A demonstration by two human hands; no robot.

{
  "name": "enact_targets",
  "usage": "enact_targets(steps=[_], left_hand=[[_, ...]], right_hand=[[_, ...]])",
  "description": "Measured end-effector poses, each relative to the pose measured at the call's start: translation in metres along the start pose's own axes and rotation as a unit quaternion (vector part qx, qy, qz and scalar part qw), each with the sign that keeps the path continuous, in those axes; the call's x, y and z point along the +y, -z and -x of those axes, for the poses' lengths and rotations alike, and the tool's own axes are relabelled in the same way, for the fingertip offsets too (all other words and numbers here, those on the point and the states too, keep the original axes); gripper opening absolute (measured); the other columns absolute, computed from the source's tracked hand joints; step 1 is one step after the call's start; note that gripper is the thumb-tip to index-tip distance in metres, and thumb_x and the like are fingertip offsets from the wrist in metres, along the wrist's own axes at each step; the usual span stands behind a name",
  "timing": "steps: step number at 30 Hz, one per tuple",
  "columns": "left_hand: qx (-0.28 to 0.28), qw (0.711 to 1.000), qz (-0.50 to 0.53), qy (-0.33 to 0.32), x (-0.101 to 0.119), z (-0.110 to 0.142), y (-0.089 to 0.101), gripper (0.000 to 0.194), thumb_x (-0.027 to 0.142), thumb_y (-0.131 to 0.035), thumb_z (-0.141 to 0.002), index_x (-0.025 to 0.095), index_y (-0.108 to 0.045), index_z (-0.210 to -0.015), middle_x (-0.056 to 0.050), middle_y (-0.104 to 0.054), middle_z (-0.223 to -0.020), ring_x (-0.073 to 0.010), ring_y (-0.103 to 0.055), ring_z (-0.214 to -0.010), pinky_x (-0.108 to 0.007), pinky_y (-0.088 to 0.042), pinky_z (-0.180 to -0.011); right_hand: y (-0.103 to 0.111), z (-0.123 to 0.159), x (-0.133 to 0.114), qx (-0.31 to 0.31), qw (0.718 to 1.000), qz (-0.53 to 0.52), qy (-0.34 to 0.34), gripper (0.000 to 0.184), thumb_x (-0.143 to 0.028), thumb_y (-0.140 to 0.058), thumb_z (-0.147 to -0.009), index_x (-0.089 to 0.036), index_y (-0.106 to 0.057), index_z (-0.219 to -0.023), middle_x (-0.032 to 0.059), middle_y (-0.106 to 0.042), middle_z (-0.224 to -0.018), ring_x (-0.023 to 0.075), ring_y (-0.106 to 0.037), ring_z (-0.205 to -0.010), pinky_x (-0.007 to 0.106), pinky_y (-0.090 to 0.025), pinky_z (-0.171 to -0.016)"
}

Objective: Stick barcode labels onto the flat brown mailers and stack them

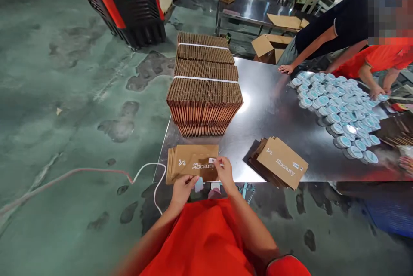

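A flat brown cardboard box printed with "beauty" [190,155] tops a small stack at the table's front edge. My right hand [226,173] has thumb and fingers pinched on a small white label [211,161], at the box's upper right; I cannot tell whether it is stuck down. Low in front of the box, my left hand [182,190] is closed on a small pale bluish sheet [199,185] that hangs over the table edge. To the right lies another pile of flat boxes [280,162], the top one bearing a white label near its right end.
Strapped bundles of folded cardboard [204,82] stand behind the front stack. Many round tubs with blue lids [338,108] cover the right of the metal table [258,91]. Two people work there; one rests a hand [285,69] on the table. A pale hose [97,169] runs along the left.
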State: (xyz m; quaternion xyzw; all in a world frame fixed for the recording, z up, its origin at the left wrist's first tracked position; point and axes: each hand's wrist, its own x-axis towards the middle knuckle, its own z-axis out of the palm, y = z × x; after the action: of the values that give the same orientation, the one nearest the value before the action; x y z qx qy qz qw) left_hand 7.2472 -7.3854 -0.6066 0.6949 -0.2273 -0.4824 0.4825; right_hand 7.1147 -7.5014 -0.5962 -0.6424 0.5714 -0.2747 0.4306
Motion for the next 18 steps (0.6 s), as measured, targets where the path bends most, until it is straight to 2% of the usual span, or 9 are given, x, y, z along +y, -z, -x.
enact_targets(steps=[3, 6, 12, 18], left_hand=[[0.016, 0.999, 0.027, 0.026, -0.018, -0.015, 0.005, 0.049, 0.062, -0.067, -0.057, 0.014, -0.067, -0.07, -0.003, -0.063, -0.063, -0.0146, -0.053, -0.058, -0.026, -0.042, -0.056], [0.022, 0.997, 0.051, 0.05, -0.03, -0.027, 0.009, 0.055, 0.067, -0.068, -0.052, 0.014, -0.065, -0.067, -0.002, -0.06, -0.06, -0.0137, -0.052, -0.055, -0.026, -0.041, -0.055], [0.041, 0.996, 0.058, 0.058, -0.041, -0.034, 0.009, 0.046, 0.06, -0.072, -0.051, 0.016, -0.06, -0.059, 0.003, -0.051, -0.052, -0.011, -0.045, -0.051, -0.024, -0.036, -0.051], [0.038, 0.996, 0.052, 0.056, -0.043, -0.035, 0.009, 0.045, 0.059, -0.07, -0.053, 0.015, -0.062, -0.064, 0.003, -0.054, -0.054, -0.0118, -0.048, -0.051, -0.025, -0.037, -0.05]], right_hand=[[-0.006, -0.036, 0.014, 0.011, 0.998, 0.062, -0.025, 0.012, -0.019, -0.057, -0.075, -0.017, -0.059, -0.064, 0.005, -0.064, -0.075, 0.017, -0.06, -0.072, 0.028, -0.046, -0.07], [-0.013, -0.057, 0.024, -0.004, 0.996, 0.088, -0.032, 0.014, -0.016, -0.057, -0.074, -0.017, -0.06, -0.06, 0.0049, -0.065, -0.068, 0.0177, -0.061, -0.068, 0.027, -0.045, -0.069], [-0.021, -0.061, 0.035, -0.025, 0.99, 0.136, -0.025, 0.015, -0.018, -0.06, -0.074, -0.018, -0.065, -0.06, 0.0058, -0.07, -0.07, 0.0188, -0.063, -0.071, 0.026, -0.045, -0.069], [-0.022, -0.061, 0.036, -0.024, 0.984, 0.177, -0.018, 0.015, -0.018, -0.059, -0.076, -0.015, -0.068, -0.065, 0.007, -0.07, -0.072, 0.0186, -0.062, -0.071, 0.027, -0.044, -0.068]])
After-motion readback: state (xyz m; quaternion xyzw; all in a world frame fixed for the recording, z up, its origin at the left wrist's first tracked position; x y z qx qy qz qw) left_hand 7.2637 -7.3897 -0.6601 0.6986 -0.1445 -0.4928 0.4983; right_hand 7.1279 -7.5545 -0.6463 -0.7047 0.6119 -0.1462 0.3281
